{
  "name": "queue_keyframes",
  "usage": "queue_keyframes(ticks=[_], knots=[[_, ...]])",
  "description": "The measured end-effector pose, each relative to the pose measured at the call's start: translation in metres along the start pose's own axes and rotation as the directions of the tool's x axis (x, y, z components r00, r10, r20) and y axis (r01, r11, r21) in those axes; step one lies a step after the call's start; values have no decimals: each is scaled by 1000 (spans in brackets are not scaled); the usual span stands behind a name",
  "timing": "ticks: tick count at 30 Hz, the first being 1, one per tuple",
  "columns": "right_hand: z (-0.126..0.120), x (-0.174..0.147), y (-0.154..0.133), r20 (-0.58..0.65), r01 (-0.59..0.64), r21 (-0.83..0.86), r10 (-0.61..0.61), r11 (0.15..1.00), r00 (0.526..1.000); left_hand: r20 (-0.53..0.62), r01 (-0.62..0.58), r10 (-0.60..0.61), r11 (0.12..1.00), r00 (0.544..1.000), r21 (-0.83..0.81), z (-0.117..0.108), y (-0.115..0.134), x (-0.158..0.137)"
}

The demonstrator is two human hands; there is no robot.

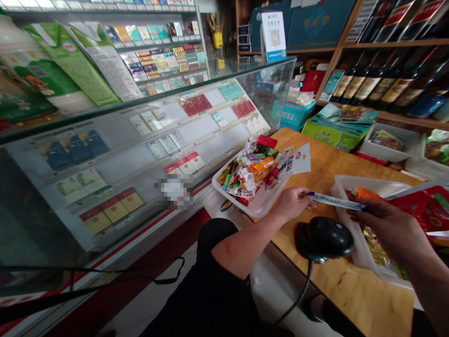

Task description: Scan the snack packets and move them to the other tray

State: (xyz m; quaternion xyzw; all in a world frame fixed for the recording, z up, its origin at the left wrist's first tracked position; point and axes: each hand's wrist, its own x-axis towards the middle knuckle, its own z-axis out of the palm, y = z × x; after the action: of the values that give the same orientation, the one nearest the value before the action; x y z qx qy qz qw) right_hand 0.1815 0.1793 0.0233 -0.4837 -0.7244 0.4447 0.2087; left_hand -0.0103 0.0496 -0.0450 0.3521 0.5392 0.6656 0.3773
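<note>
A long, narrow blue-and-white packet is stretched between my two hands above the wooden counter; its exact kind is unclear. My left hand pinches its left end, close to the right side of a white plastic bin. Piled in that bin are small colourful snack packets. My right hand grips the other end, over a second white bin holding red, orange and gold packages. Below the packet, a black scanner-like device stands on the counter with its cable hanging down.
A glass display case with cigarette boxes runs along the left. Cartons stand on its top, and a QR-code sign farther back. Wine bottles fill the right shelf. A green box sits behind the wooden counter.
</note>
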Motion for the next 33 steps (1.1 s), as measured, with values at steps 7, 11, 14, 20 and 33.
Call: queue_keyframes(ticks=[7,11,14,20,33], knots=[[-4,-7,-16,-132,3,-301,-45,953,990,0,-149,150,989,989,22,-3,10,-2],[-8,-9,-10,-99,71,-335,-110,939,989,29,-145,143,980,989,133,-5,21,-10],[-11,-15,-4,-43,126,-326,-148,937,988,-13,-131,137,969,991,211,-3,29,-14],[-17,-35,1,-90,187,-78,-193,979,977,-51,-131,138,983,989,125,9,34,-11],[-56,-58,50,-473,92,306,68,948,878,-7,-70,71,991,997,110,18,30,-10]])
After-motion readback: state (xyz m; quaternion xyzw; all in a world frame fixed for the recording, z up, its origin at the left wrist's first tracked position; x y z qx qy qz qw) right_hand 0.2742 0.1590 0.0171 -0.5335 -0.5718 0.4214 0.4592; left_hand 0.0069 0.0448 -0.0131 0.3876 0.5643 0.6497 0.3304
